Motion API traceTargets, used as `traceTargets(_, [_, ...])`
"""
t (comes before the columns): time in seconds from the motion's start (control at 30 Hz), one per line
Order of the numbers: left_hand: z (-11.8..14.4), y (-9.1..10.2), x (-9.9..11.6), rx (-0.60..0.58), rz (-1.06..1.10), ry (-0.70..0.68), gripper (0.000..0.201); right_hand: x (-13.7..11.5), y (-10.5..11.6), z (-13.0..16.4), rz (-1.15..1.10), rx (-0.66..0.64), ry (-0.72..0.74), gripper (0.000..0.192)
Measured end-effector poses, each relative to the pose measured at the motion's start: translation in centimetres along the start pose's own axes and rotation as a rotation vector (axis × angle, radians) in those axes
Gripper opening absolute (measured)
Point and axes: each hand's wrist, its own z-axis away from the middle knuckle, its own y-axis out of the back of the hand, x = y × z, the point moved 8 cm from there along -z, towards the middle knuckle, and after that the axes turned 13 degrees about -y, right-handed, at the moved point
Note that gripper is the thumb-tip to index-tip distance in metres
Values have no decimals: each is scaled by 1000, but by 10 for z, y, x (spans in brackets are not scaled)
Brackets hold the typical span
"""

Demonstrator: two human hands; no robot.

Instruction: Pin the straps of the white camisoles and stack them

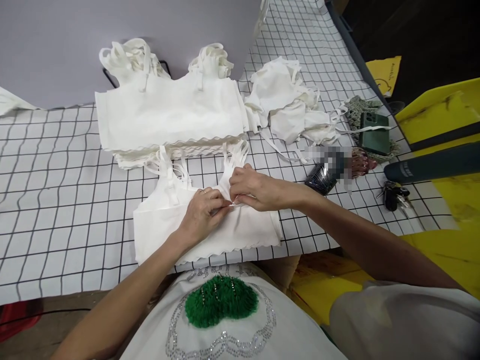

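Both the left hand [202, 212] and right hand [252, 189] grip, fingers pinched closed, the white scallop-hemmed fabric top [240, 231] on the grid-patterned desk [56, 200].

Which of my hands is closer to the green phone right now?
The right. Your right hand pinches the white garment on the side toward the green phone, which lies off to the far right. Your left hand sits beside it, farther away.

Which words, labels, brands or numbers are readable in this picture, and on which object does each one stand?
No text can be read.
Dark blue bar: small pale lettering, too blurred to read.
Yellow sheet: faint marks, illegible.
Dark object beside the keys: part pixelated.
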Motion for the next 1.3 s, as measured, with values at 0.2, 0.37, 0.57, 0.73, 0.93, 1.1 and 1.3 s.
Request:
traceTargets(0.2, [-1, -2, 0, -22, -13, -13, 20, -4, 0, -1, 45, -53, 13, 27])
traceTargets(0.37, [0, -4, -1, -34, -16, -14, 21, -6, 0, -2, 29, -54, 23, 25])
traceTargets(0.57, [0, -3, 0, 4, -36, -24, 32, -6, -2, -6, -21, 31, 48, 22])
traceTargets(0.73, [-1, -2, -1, 15, 29, -7, 32, -4, -9, -3, -40, 150, 83, 22])
traceTargets(0.93, [-3, -6, -2, -37, 22, 57, 20, 6, 13, -15, -2, 29, 5, 17])
traceTargets(1.1, [-6, -5, -2, -85, 74, 89, 22, 17, 79, -42, 19, 43, -105, 37])
traceTargets(1.3, [-7, -6, -2, -171, 105, 170, 24, 25, 114, -64, 129, 194, -202, 48])
